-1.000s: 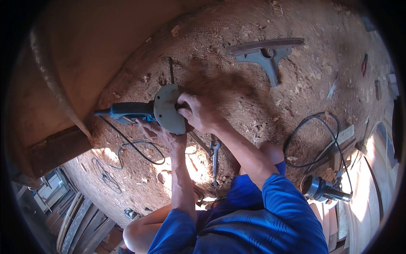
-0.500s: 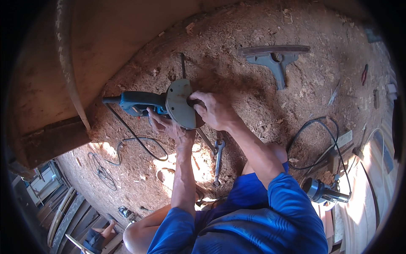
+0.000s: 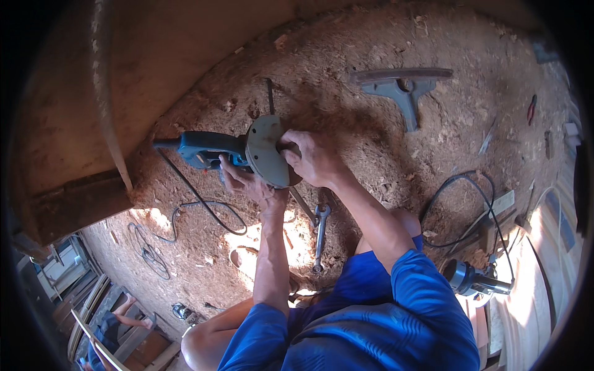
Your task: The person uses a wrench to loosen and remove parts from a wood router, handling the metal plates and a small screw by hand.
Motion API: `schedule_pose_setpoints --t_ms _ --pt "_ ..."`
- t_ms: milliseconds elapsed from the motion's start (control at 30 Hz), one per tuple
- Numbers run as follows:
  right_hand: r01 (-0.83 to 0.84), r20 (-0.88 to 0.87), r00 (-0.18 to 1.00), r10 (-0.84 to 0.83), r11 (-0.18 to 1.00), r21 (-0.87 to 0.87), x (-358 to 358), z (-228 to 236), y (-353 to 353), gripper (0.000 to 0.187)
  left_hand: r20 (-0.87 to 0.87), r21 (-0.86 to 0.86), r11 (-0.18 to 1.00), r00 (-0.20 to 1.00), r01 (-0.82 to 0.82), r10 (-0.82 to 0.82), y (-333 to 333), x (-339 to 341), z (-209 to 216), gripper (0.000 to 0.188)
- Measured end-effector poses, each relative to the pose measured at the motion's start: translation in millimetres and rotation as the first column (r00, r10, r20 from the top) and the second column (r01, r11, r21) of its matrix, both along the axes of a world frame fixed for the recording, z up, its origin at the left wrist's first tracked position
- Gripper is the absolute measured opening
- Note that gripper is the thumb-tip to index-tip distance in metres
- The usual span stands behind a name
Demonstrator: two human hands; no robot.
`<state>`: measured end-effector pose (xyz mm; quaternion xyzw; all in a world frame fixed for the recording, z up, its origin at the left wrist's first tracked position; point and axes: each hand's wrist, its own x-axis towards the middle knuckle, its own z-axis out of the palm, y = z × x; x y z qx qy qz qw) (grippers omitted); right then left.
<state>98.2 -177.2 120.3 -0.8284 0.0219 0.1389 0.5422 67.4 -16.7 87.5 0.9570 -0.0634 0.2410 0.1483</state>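
A teal circular saw [image 3: 213, 142] lies on its side on the ground in front of me, its pale grey round blade guard [image 3: 263, 148] facing up. My left hand [image 3: 247, 185] grips the saw from the near side, fingers against its body beside the guard. At the guard's right edge, my right hand [image 3: 309, 157] has its fingers curled and pinched together; what they hold there is hidden. The thin dark edge of the saw's base plate [image 3: 270, 99] runs out beyond the guard. Near my knees lies a combination wrench [image 3: 320, 238].
Sawdust and shavings cover the ground. A grey T-shaped metal part [image 3: 405, 96] lies far right, pliers [image 3: 532, 110] beyond it. Cords [image 3: 207, 204] loop at left. Another power tool [image 3: 473, 278] sits right. A large wooden panel [image 3: 161, 43] rises far left. Another person [image 3: 111, 328] is at lower left.
The saw and both hands sit slightly farther right in view. My right fingers stay curled at the guard's edge. The person at lower left has shifted, with a long pale strip now showing more.
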Motion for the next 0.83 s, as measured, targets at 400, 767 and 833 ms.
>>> schedule_pose_setpoints --t_ms 400,767,833 --pt "0.066 -0.030 0.997 -0.066 0.998 0.013 4 -8 6 0.021 0.011 -0.015 0.999 0.999 -0.032 0.032 1 2 -2 0.083" --pt "0.137 -0.196 0.972 -0.129 0.990 0.025 7 -7 7 0.020 0.032 -0.057 0.997 0.998 -0.050 0.052 1 3 -9 0.084" --pt "0.113 -0.200 0.973 -0.113 0.993 -0.010 8 -6 7 0.021 0.018 -0.048 0.997 0.998 -0.065 0.066 3 3 -10 0.086"
